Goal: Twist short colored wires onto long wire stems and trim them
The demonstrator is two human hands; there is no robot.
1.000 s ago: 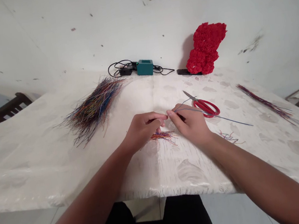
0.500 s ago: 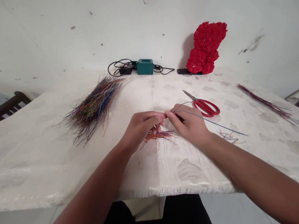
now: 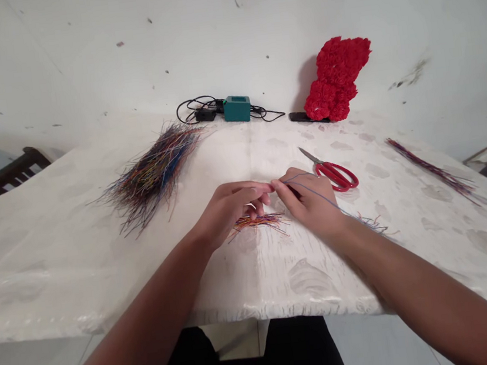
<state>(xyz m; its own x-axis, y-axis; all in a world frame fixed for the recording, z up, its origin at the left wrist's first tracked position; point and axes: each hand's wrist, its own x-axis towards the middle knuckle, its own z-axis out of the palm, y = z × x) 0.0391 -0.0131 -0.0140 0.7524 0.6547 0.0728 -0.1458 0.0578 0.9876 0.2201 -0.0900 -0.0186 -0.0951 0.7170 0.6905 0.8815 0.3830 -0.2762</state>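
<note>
Pinching a thin blue wire (image 3: 316, 193) between the fingers of my left hand (image 3: 229, 208) and right hand (image 3: 310, 201), tips meeting just above the surface (image 3: 281, 272) so it cannot slip. Its tail trails past my right wrist, with the red scissors (image 3: 333, 172) near.

Scissors (image 3: 330, 171) right of wire pile (image 3: 152, 173)

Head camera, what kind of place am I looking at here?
Probably a home craft corner or small handwork bench, not a factory: a cloth-covered table against a scuffed white wall, a pile of coloured wires, red scissors, and the left hand and right hand pinching a thin blue wire.
</note>
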